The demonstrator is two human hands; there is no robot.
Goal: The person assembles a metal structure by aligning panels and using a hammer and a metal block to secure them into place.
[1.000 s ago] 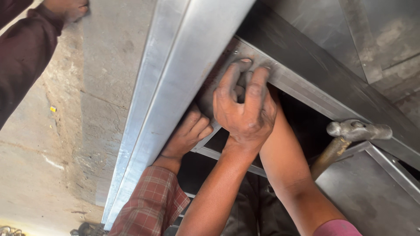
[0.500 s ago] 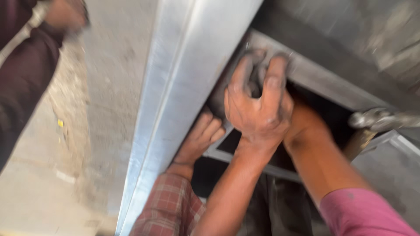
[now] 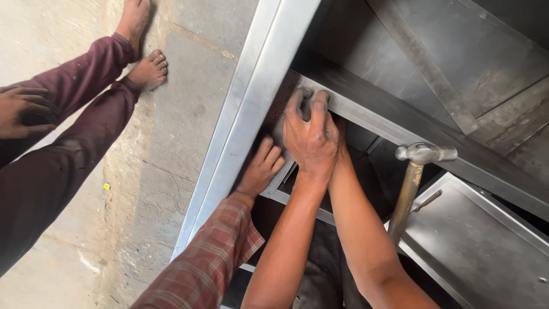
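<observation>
My left hand (image 3: 310,137) lies over the corner where a grey steel bar (image 3: 400,129) meets a long bright steel channel (image 3: 257,97). Its fingers curl over the end of the bar. My right forearm (image 3: 357,229) runs up beside it, and my right hand is tucked beneath the left one, almost wholly hidden. My bare foot (image 3: 260,171), in a plaid trouser leg, presses against the channel just left of the hands.
A hammer (image 3: 424,153) with a wooden handle leans on a steel sheet (image 3: 480,246) to the right. Another person in maroon trousers (image 3: 63,154) sits at left on the concrete floor, bare feet (image 3: 147,68) near the channel, one hand (image 3: 23,111) on a knee.
The view has pulled back and steadied, so the other person's legs and feet now show. My hands stay on the same corner, and the left fingers have drawn closer together.
</observation>
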